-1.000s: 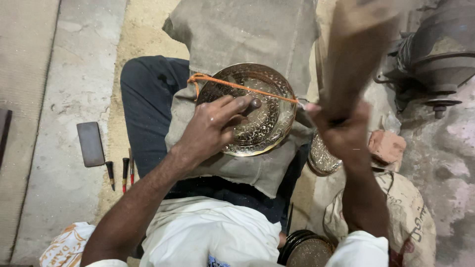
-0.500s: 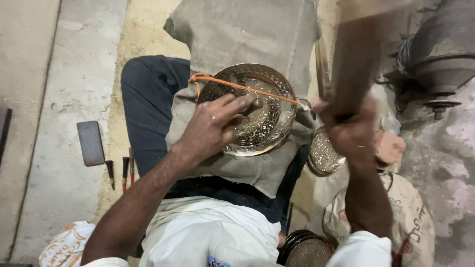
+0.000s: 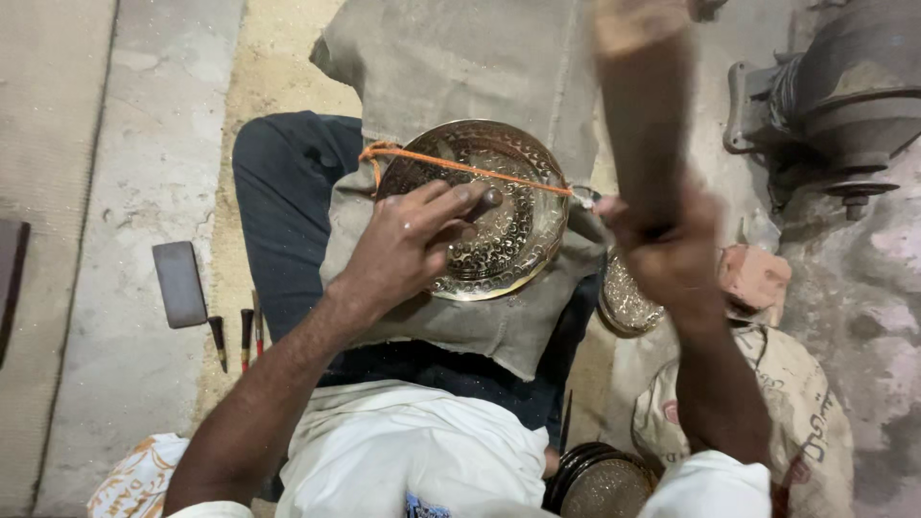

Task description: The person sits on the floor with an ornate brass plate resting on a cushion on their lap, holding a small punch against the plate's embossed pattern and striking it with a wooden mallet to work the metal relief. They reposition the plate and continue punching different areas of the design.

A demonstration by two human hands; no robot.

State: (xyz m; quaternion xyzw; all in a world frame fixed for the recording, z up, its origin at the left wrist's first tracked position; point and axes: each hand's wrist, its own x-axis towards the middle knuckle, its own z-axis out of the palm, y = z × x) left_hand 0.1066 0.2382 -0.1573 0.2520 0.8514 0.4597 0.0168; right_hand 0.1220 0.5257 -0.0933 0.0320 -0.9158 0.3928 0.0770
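A round engraved brass plate (image 3: 523,245) lies on a burlap cloth (image 3: 499,331) over my lap, with an orange cord (image 3: 460,168) stretched across its top. My left hand (image 3: 408,245) rests on the plate and pinches a small metal punch (image 3: 491,199) against its centre. To the right of the plate, my right hand (image 3: 662,245) grips the handle of a wooden mallet (image 3: 641,86). The mallet stands raised and is blurred by motion.
A second brass plate (image 3: 624,305) lies by my right knee, and a stack of plates (image 3: 600,480) sits at the bottom. A dark flat slab (image 3: 179,283) and small chisels (image 3: 240,336) lie on the floor to the left. A metal machine (image 3: 844,86) stands at the top right above a printed sack (image 3: 796,412).
The mallet in my right hand has swung from leaning right to nearly upright, the hand shifting slightly. My left hand stays on the plate with the punch.
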